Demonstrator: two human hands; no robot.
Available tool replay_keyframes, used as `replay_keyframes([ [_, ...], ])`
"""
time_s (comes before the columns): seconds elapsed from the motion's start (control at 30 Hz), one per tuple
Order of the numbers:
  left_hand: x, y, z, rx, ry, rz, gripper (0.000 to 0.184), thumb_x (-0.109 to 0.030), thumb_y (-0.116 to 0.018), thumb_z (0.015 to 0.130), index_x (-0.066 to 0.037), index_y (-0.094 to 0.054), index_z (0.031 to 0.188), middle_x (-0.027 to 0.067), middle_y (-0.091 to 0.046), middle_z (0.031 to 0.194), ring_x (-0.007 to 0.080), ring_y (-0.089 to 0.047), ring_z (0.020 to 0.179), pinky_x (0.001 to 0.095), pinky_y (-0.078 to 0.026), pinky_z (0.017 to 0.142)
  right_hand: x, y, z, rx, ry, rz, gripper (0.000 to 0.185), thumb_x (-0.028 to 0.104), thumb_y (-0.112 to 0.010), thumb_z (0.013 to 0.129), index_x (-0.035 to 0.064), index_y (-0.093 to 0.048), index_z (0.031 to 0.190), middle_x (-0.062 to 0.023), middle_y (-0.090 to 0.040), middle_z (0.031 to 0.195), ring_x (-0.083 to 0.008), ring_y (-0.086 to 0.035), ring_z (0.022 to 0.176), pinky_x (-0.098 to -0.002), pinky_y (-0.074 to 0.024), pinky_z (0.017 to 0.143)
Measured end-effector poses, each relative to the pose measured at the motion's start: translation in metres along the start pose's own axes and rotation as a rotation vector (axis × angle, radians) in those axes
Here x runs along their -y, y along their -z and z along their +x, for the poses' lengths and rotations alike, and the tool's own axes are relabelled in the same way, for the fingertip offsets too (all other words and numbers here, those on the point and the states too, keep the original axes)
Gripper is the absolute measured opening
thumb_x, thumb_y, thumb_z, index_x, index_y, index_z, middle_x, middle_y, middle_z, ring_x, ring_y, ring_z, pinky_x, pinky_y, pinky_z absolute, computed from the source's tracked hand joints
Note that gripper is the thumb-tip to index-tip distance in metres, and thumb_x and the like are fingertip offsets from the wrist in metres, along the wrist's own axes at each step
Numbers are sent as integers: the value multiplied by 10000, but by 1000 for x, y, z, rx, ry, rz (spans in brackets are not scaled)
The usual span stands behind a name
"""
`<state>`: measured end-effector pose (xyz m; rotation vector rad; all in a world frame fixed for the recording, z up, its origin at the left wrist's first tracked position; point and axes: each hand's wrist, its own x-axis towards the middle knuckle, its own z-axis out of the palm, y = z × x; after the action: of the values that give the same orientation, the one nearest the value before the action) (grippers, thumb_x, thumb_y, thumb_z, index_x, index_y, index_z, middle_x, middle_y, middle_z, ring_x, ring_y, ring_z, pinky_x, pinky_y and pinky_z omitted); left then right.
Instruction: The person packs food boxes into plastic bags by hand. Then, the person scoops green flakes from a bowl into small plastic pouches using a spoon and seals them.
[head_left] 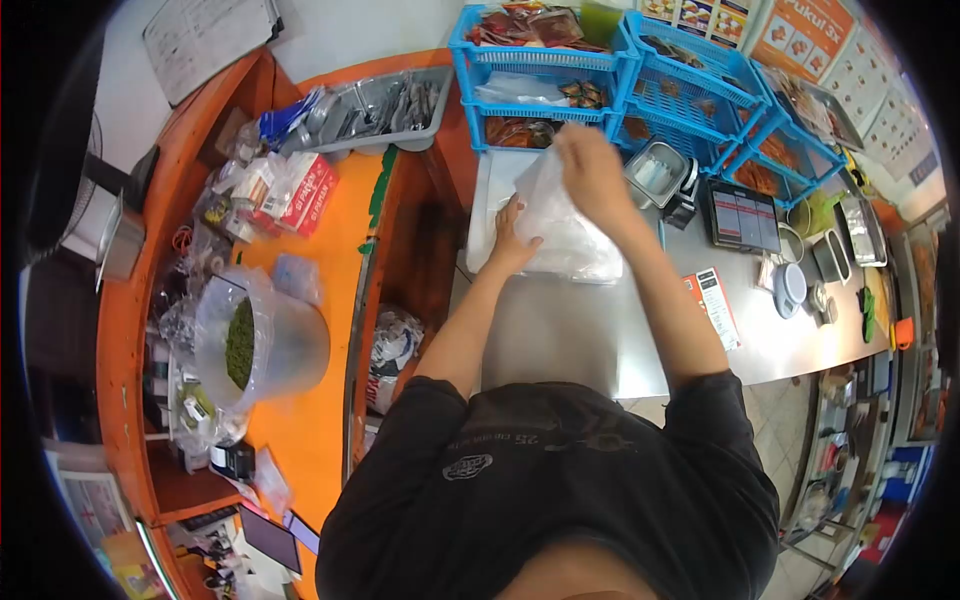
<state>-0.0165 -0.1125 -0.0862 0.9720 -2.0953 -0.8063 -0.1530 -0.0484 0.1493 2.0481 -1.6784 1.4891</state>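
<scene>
A stack of thin whitish translucent plastic sheets or bags (580, 250) lies at the back of the steel counter; which of the two they are I cannot tell. My left hand (512, 240) rests on its left side, fingers spread, thumb out to the right. Higher up, my right hand (592, 172) is bent closed at the far end of the plastic, where a piece rises from the stack. The right fingertips are partly hidden behind the hand. Under the plastic's left edge is a white board or tray (484, 215).
Blue stacked baskets (545, 60) with packets stand behind the counter. To the right are a metal container (658, 172), a tablet screen (742, 218), an orange-white leaflet (712, 305) and a small scale (790, 285). On the left orange table stands a large translucent tub (290, 335).
</scene>
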Motion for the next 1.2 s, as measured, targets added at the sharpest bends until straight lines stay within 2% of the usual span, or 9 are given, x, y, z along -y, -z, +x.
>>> replay_keyframes([
  [0.13, -14, 48, 12, 179, 349, -607, 1271, -212, -868, 609, -87, 51, 1479, 265, -210, 1452, 336, -192, 1392, 410, -208, 1118, 59, 97, 18, 35, -86, 164, 283, 213, -475, 969, -32, -547, 847, -166, -604, 743, -303, -581, 715, -375, -446, 648],
  [0.23, -63, 87, 5, 191, 53, -283, 1352, -317, -889, 554, -100, 71, 1481, 251, -98, 1493, 375, -123, 1407, 402, -145, 1145, 79, 141, 22, 192, -238, 379, 340, 275, -443, 994, -11, -557, 848, -111, -614, 676, -174, -567, 598, -308, -436, 569],
  [0.33, -180, 129, -10, 154, -379, -110, 1123, -294, -868, 592, -77, -189, 1460, 214, -308, 1439, 340, -326, 1335, 402, -271, 1095, 81, 155, 21, 424, -350, 528, 404, 360, -397, 1006, 34, -577, 848, -95, -627, 639, -112, -524, 499, -250, -411, 487],
  [0.47, -205, 125, -25, 619, -265, -320, 420, -143, -710, 801, -24, -543, 1168, 60, -649, 977, 165, -616, 849, 324, -491, 764, 58, 156, 11, 387, -622, 1047, 382, 337, -399, 1003, 35, -595, 874, -118, -641, 662, -159, -558, 511, -258, -460, 520],
  [0.6, -226, 100, -60, 402, 281, -1148, 274, -112, -553, 923, -30, -553, 1185, 10, -628, 969, 63, -589, 828, 232, -479, 741, -27, 98, -70, -16, -872, 1169, 322, 289, -448, 981, 12, -540, 1116, -153, -618, 981, -220, -602, 838, -313, -490, 749],
  [0.7, -216, 92, -70, 165, 443, -937, 224, -97, -525, 933, -33, -531, 1148, 18, -613, 899, 59, -564, 803, 236, -470, 705, -126, 30, -203, 812, -662, 954, 608, 337, -563, 924, 46, -362, 1418, -162, -457, 1360, -232, -464, 1225, -318, -376, 1019],
  [0.9, -176, 78, -88, -46, 372, -641, 159, -85, -555, 914, -17, -549, 1057, 24, -609, 905, 93, -545, 815, 268, -454, 737, 41, 65, -179, 84, -811, 1790, 797, 223, -694, 836, 54, -234, 1465, -109, -521, 1268, -226, -530, 1119, -327, -428, 910],
  [1.0, -178, 89, -92, -56, 424, -650, 148, -84, -555, 914, -18, -549, 1046, 14, -601, 900, 84, -533, 808, 263, -447, 726, 19, 71, -191, 413, -992, 1184, 600, 258, -686, 849, 20, -449, 1346, -73, -629, 1065, -166, -584, 969, -313, -440, 846],
  [1.2, -167, 88, -91, -70, 448, -833, 124, -79, -530, 930, -31, -543, 1044, -4, -571, 869, 57, -508, 773, 244, -438, 688, 20, 62, -199, -39, -1096, 1468, 276, 221, -633, 893, 35, -598, 1095, -42, -637, 961, -134, -603, 886, -283, -472, 818],
])
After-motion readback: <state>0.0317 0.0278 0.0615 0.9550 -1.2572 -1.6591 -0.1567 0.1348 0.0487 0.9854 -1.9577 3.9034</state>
